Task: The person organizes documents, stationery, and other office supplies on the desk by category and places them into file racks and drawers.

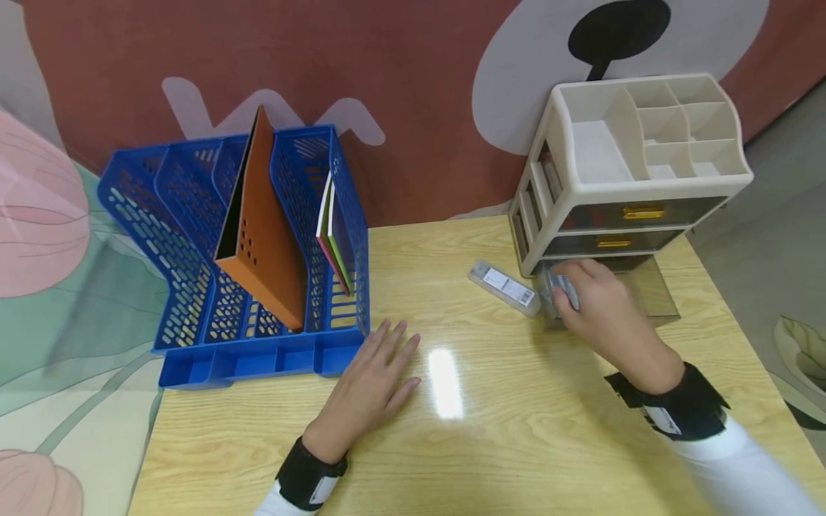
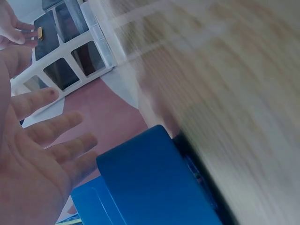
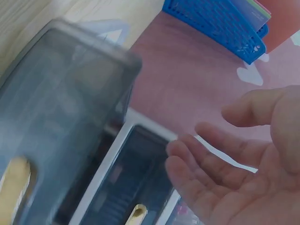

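Observation:
My right hand point(image 1: 596, 304) is over the pulled-out bottom drawer point(image 1: 654, 290) of a white desktop drawer organizer point(image 1: 652, 186). In the right wrist view, its fingers are loosely bent with nothing between them. A greyish item point(image 1: 565, 288) shows beside the thumb in the head view; its kind is unclear. Just left of the drawer lies a slim translucent case point(image 1: 505, 287) with a white printed label. My left hand point(image 1: 364, 387) has its fingers spread low over the table, by the front right corner of a blue file rack point(image 1: 258, 362).
An orange folder point(image 1: 274, 236) and thin booklets point(image 1: 335, 236) stand in the rack's slots. The organizer's two upper drawers point(image 1: 639, 213) are closed, with gold handles. Behind the wooden table point(image 1: 490, 430) is a surface with a reddish-brown print.

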The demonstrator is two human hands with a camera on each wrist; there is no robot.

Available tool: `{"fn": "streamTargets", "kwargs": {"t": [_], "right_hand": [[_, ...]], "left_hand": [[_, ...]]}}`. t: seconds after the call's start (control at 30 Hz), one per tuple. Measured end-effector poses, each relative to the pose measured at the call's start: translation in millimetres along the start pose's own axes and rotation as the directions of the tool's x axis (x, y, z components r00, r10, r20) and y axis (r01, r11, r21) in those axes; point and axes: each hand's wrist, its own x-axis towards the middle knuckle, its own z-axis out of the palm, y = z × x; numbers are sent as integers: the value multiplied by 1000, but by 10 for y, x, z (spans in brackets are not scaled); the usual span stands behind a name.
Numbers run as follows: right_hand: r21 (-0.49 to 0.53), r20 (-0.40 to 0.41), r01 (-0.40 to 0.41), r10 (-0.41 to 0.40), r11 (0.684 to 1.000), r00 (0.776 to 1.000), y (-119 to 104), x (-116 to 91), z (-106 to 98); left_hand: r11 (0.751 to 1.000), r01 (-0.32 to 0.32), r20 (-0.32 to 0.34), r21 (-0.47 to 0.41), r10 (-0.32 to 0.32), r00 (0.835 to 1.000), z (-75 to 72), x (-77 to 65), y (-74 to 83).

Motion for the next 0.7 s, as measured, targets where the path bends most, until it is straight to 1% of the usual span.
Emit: {"fn": "streamTargets", "kwargs": {"t": [0.13,0.27,0.4,0.53,0.7], "right_hand": [[22,20,13,-13,1000,1000,-105,53,113],[6,55,22,-22,1000,998,-190,87,266],[-24,99,12,-10,1000,995,-243,110,431],[-40,148,-17,22,999,989,-268,121,586],[-35,199,-46,52,998,979,-267,103,772]], "left_hand": [[1000,-6,-28,-20,5,1000,28,27,7],[1000,-10,-50,-25,9,999,60,90,27],[1000,9,-39,-22,-10,999,80,165,49],[999,36,-19,-19,-37,999,91,245,68],[997,66,-5,-48,-66,998,109,337,94]]}}
